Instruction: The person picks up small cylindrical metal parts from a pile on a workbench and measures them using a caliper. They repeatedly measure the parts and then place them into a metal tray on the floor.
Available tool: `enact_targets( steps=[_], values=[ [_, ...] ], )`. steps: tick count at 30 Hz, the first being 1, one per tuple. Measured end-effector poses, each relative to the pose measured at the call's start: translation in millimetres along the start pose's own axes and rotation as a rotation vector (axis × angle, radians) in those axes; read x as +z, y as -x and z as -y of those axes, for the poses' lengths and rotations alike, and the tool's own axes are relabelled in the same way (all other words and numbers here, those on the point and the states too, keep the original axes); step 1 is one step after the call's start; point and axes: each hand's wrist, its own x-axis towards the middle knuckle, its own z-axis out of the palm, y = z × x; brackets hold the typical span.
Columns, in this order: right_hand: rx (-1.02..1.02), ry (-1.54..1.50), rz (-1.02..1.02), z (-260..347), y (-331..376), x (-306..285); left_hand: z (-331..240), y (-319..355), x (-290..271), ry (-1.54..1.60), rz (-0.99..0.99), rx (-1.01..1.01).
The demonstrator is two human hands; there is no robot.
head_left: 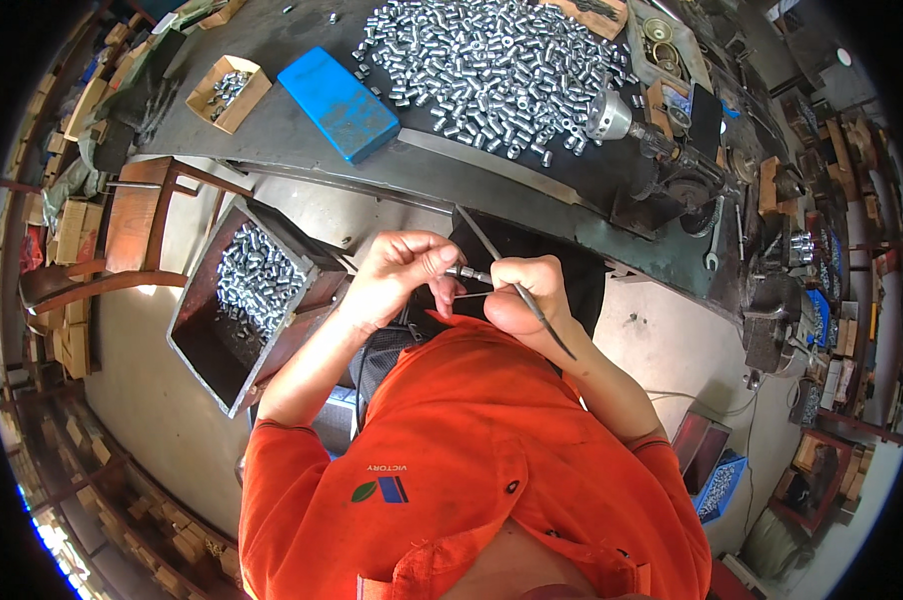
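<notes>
My left hand (400, 272) pinches a small silver metal cylinder (467, 272) at its fingertips, just above my orange shirt (472, 440). My right hand (528, 296) is closed on a thin dark rod-like tool (544, 318), whose tip meets the cylinder; its other end slants down over my wrist. The two hands almost touch, below the front edge of the dark workbench (302, 140). A large heap of similar silver cylinders (492, 70) lies on the bench beyond them.
A dark metal bin (207, 345) partly filled with silver cylinders stands at my left, next to a wooden stool (137, 215). On the bench are a blue box (337, 100), a cardboard box of parts (229, 92) and a chuck machine (612, 115). A blue tray (720, 488) sits lower right.
</notes>
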Motion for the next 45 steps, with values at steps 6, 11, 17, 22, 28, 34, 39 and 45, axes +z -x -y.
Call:
enact_targets(
  steps=[6, 11, 17, 22, 28, 34, 39, 45],
  values=[
    [-0.194, 0.140, -0.002, -6.2, 0.1, -1.1, -8.7, -2.9, 14.7, -0.218, -0.008, 0.005],
    [-0.240, 0.141, -0.042, -6.2, 1.4, -1.3, -6.5, -7.6, 18.0, -0.183, 0.035, -0.030],
    [-0.014, -0.006, -0.051, -8.6, 4.1, -3.4, -8.2, -8.5, 20.2, -0.148, 0.080, 0.009],
    [0.261, -0.309, -0.038, -21.8, 9.9, -5.3, -6.6, -9.7, 24.2, -0.087, 0.098, 0.002],
    [0.299, -0.536, -0.103, -12.5, 17.9, -22.0, -6.1, -16.0, 10.6, -0.432, -0.083, 0.207],
    [-0.096, -0.394, 0.033, 22.9, 28.4, -37.3, -3.5, -21.1, -3.8, -1.040, -0.384, 0.431],
    [-0.074, -0.370, 0.097, 31.3, 29.8, -31.5, 1.0, -20.9, -2.1, -1.105, -0.385, 0.508],
    [-0.021, -0.383, 0.103, 29.5, 25.6, -32.0, -1.7, -20.6, 1.4, -1.221, -0.333, 0.595]
  ],
)
